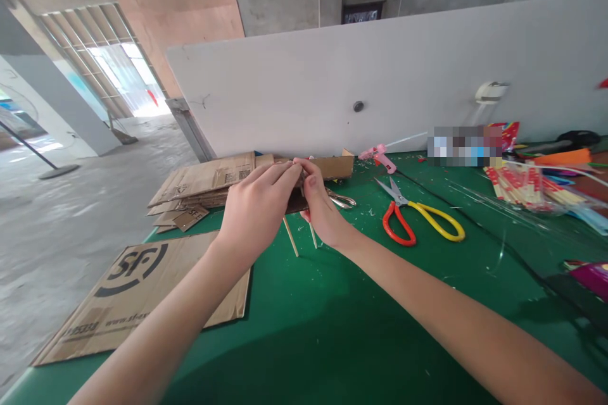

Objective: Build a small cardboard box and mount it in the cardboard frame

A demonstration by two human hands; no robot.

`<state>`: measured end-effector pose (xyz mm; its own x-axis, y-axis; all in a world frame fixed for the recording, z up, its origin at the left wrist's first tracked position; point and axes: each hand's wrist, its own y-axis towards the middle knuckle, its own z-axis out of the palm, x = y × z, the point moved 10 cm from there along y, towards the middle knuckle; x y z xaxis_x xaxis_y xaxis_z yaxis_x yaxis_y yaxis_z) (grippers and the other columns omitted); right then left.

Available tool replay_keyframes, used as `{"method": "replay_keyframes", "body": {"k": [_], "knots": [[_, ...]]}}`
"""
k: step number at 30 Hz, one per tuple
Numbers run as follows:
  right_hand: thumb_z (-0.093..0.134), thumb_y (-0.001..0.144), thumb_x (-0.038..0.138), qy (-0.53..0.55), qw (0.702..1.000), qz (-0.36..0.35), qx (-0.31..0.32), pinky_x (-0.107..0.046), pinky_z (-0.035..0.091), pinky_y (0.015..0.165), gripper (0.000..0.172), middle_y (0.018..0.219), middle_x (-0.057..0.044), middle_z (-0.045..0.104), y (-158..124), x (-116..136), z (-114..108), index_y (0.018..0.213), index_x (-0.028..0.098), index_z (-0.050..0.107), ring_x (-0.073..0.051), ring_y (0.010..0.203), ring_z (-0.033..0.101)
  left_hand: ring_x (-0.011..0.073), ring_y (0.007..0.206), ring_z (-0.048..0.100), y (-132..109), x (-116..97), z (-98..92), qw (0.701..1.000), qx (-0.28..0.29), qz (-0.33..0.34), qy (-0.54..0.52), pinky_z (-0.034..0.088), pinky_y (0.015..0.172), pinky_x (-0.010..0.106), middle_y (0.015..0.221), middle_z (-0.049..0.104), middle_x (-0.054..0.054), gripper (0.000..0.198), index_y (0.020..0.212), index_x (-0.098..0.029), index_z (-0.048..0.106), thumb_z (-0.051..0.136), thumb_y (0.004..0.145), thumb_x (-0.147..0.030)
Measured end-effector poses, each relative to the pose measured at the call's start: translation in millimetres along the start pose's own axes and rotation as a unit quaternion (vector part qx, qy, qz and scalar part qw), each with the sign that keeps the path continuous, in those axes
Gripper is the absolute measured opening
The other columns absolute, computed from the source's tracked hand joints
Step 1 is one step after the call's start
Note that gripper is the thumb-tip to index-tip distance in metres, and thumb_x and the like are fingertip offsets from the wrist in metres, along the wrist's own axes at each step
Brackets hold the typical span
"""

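Observation:
My left hand (pixel 256 205) and my right hand (pixel 319 202) meet above the green table (pixel 332 329), fingers pinched together on a small cardboard piece (pixel 297 201). Two thin wooden sticks (pixel 291 237) hang down from it toward the table. Both hands are closed on this piece; its exact shape is hidden behind my fingers. Just behind the hands lies a strip of brown cardboard (pixel 335 166). Metal pliers (pixel 341 200) lie right beside my right hand.
Flattened cardboard sheets (pixel 142 297) lie at the left edge, more pieces (pixel 204 180) behind. Red-and-yellow scissors (pixel 418 218), a pink glue gun (pixel 380 157), packs of chopsticks (pixel 522 186) and coloured craft supplies are to the right. A white board (pixel 380 76) stands behind the table.

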<state>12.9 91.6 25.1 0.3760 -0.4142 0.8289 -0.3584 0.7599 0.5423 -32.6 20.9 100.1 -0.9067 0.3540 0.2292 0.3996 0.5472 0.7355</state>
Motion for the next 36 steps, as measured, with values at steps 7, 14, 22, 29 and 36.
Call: {"method": "replay_keyframes", "body": {"k": [7,14,22,29,36], "knots": [[0.043,0.088,0.062,0.115,0.987,0.032,-0.107,-0.020,0.022,0.039,0.043,0.078,0.003,0.041,-4.0,-23.9,-15.0,0.115,0.029,0.050,-0.008,0.050,0.026,0.0255,0.107,0.065,-4.6,-0.8,7.5,0.997,-0.068,0.008,-0.022,0.057,0.086,0.039,0.115,0.069,0.010,0.032,0.117,-0.017,0.062,0.044,0.090,-0.013],[0.047,0.086,0.059,0.100,0.984,-0.022,-0.145,-0.022,0.035,0.048,0.037,0.068,0.004,0.039,-8.6,-13.1,-17.6,0.096,0.024,0.055,-0.010,0.055,0.036,0.0242,0.106,0.066,-7.5,-12.0,2.3,0.993,-0.110,0.035,-0.027,0.056,0.090,0.039,0.113,0.070,0.011,0.028,0.113,-0.014,0.063,0.044,0.092,-0.015],[0.048,0.086,0.056,0.108,0.982,-0.038,-0.153,-0.024,0.036,0.049,0.033,0.068,0.004,0.038,-9.8,-8.5,-16.9,0.093,0.025,0.055,-0.011,0.054,0.035,0.0241,0.104,0.066,-7.2,-14.5,1.8,0.994,-0.103,0.035,-0.014,0.057,0.085,0.037,0.111,0.071,0.009,0.028,0.112,-0.015,0.062,0.043,0.092,-0.015],[0.049,0.087,0.054,0.116,0.982,-0.036,-0.144,-0.024,0.034,0.048,0.031,0.064,0.005,0.034,-9.9,-10.2,-17.5,0.094,0.025,0.056,-0.011,0.053,0.033,0.0195,0.096,0.069,-7.1,-6.2,5.1,0.995,-0.103,-0.005,-0.006,0.056,0.076,0.029,0.104,0.073,0.005,0.027,0.107,-0.021,0.063,0.043,0.090,-0.014],[0.049,0.087,0.058,0.097,0.987,-0.026,-0.129,-0.023,0.027,0.042,0.034,0.066,0.005,0.037,-10.1,-12.4,-15.8,0.094,0.025,0.054,-0.009,0.050,0.031,0.0201,0.097,0.069,-8.0,-0.9,4.1,0.994,-0.106,-0.009,-0.028,0.055,0.073,0.029,0.104,0.073,0.005,0.025,0.104,-0.021,0.064,0.044,0.089,-0.014]]}}
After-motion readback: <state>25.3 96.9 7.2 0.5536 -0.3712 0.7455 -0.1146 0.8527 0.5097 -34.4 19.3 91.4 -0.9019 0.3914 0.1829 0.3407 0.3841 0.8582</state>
